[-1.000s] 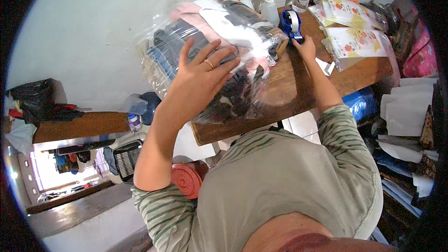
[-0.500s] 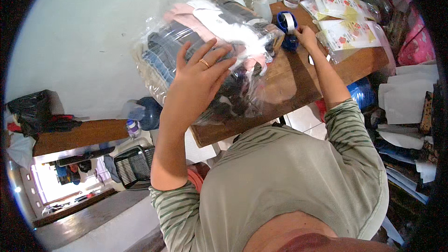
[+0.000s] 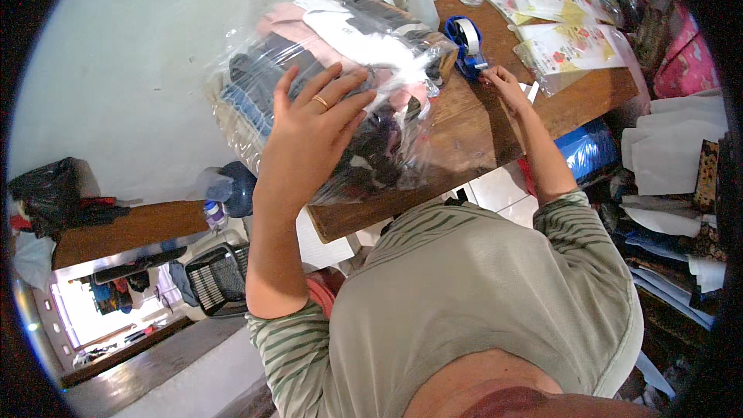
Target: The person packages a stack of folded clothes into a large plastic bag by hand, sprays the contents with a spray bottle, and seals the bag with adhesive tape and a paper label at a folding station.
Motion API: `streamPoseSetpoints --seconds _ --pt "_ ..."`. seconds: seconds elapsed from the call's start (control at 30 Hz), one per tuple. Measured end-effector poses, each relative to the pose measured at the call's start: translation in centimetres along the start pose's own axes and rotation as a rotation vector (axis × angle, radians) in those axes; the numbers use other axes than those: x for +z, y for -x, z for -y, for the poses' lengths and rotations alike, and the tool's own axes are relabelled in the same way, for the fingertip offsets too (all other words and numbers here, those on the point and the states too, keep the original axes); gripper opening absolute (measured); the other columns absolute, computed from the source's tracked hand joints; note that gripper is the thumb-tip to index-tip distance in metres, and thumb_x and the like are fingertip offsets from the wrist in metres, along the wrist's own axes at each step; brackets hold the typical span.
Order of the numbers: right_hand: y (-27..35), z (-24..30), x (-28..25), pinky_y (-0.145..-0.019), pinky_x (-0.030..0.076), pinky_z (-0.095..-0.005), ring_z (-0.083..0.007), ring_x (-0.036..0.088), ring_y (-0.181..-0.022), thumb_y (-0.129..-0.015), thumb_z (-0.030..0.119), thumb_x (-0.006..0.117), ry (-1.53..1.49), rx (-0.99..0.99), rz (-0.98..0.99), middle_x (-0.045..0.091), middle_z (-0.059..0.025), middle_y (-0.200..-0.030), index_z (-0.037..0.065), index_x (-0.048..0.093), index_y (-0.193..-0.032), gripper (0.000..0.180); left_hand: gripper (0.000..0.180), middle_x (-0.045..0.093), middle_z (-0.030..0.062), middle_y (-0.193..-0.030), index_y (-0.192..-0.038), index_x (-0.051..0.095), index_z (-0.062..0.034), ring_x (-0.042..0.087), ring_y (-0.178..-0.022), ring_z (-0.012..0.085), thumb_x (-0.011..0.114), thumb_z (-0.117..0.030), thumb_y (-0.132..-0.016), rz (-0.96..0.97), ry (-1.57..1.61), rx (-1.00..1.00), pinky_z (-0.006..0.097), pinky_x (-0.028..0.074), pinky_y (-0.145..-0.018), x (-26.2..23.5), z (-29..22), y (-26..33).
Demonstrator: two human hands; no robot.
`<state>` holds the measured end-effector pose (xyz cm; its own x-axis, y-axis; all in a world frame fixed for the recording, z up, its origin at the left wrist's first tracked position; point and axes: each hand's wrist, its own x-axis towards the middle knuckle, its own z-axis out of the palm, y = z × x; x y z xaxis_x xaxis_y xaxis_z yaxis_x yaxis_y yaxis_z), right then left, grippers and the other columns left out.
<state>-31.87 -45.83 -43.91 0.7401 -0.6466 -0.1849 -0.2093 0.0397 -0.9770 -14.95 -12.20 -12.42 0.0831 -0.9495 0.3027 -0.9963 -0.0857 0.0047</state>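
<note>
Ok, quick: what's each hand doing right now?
Left hand: open, fingers spread, pressing flat on the clear bag of folded clothes.
Right hand: beside the blue tape dispenser on the wooden table; grip cannot be told.

Clear bag w/ folded clothes (image 3: 333,85) table's left; flat yellow-white-red packets (image 3: 569,42) far right corner.

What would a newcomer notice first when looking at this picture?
First, the big clear plastic bag of folded clothes on the left part of the wooden table, with the left hand spread flat on top of it. Next, the right hand reaches toward the blue tape dispenser just behind it, and printed packets lie at the table's far right.
</note>
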Motion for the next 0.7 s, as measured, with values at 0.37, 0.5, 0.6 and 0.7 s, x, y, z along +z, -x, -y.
streamPoseSetpoints --seconds 0.37,0.5,0.6,0.7 --pt "4.0 -1.3 0.5 -0.087 0.043 -0.0331 -0.0153 0.051 -0.104 -0.086 0.037 0.054 -0.593 0.095 0.022 0.056 -0.0051 -0.107 0.005 0.057 -0.091 0.033 0.026 0.054 -0.0024 -0.119 -0.106 0.061 -0.0172 0.043 -0.119 0.0201 0.056 -0.015 -0.081 0.071 -0.010 -0.029 0.046 0.021 -0.102 -0.7 -0.4 -0.2" --pt "2.9 -1.4 0.5 -0.075 0.049 -0.0341 -0.0174 0.062 -0.080 -0.082 0.047 0.056 -0.081 0.333 -0.030 0.064 -0.0072 -0.085 0.004 0.058 -0.086 0.044 0.025 0.055 -0.0026 -0.119 -0.105 0.062 -0.0175 0.042 -0.120 0.0210 0.057 -0.015 -0.080 0.039 -0.002 -0.020 0.046 0.020 -0.102 -0.5 -0.2 0.0" --pt "1.1 -2.0 -0.2 -0.057 0.050 -0.0347 -0.0219 0.062 -0.061 -0.081 0.049 0.056 0.295 0.244 -0.160 0.062 -0.0130 -0.071 -0.002 0.059 -0.082 0.051 0.024 0.054 -0.0021 -0.118 -0.103 0.063 -0.0164 0.042 -0.118 0.0223 0.058 -0.015 -0.080 -0.002 -0.021 -0.003 0.045 0.022 -0.101 -0.4 -0.2 0.1" --pt "0.4 -1.5 -0.5 -0.049 0.048 -0.0367 -0.0270 0.063 -0.060 -0.084 0.042 0.055 0.739 0.158 -0.238 0.060 -0.0205 -0.070 -0.007 0.057 -0.082 0.049 0.024 0.054 -0.0004 -0.116 -0.102 0.063 -0.0153 0.044 -0.114 0.0233 0.059 -0.015 -0.079 -0.044 -0.018 -0.013 0.043 0.026 -0.100 -0.3 -0.4 0.1"
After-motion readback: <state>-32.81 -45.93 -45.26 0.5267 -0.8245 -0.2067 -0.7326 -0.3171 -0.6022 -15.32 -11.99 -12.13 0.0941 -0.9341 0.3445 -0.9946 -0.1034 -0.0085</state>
